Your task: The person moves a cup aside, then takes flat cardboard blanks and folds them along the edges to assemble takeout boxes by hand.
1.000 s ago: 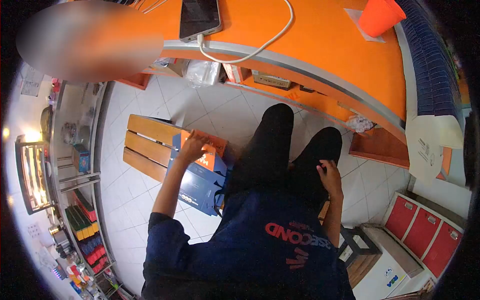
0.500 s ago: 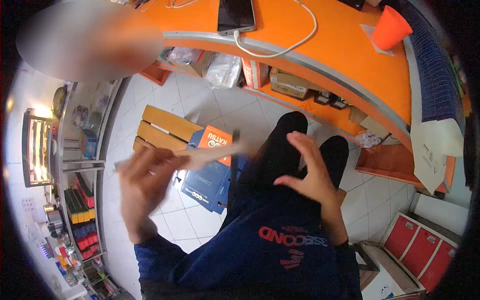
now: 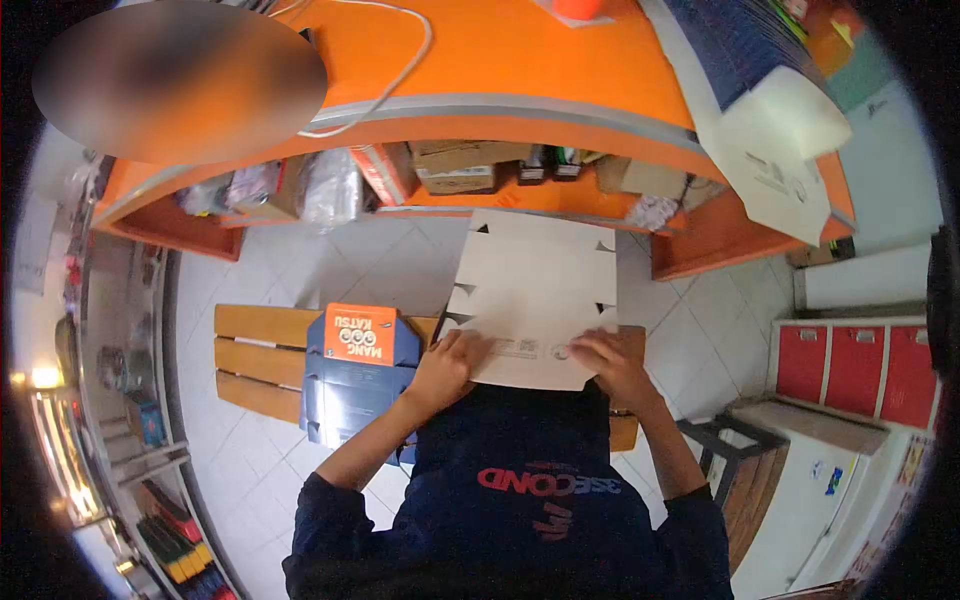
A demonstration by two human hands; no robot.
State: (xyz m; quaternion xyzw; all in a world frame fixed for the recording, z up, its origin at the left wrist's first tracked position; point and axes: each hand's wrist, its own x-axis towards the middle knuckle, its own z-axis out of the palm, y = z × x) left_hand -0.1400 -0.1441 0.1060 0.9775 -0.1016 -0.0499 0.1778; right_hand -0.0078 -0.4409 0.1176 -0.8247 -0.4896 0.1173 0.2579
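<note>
A flat cream cardboard sheet (image 3: 535, 290) with small cut notches along both sides lies over my lap, its plain side up. My left hand (image 3: 448, 368) is at its near left corner, fingers bent onto the edge. At the near right corner, my right hand (image 3: 614, 368) holds the edge, its fingertips slightly blurred. Left of my legs, flat dark blue and orange printed cardboard (image 3: 357, 378) rests on a slatted wooden bench (image 3: 258, 360).
An orange counter (image 3: 520, 60) curves ahead, with a white cable on top and boxes (image 3: 455, 168) and plastic bags (image 3: 332, 190) on the shelf below. More cardboard (image 3: 775, 175) stands at its right end. Red-fronted drawers (image 3: 853, 368) are at the right.
A cream sheet, seen edge-on and blurred by my left hand half a second ago, now lies flat across my lap. Both hands have come to its near corners. The view has shifted.
</note>
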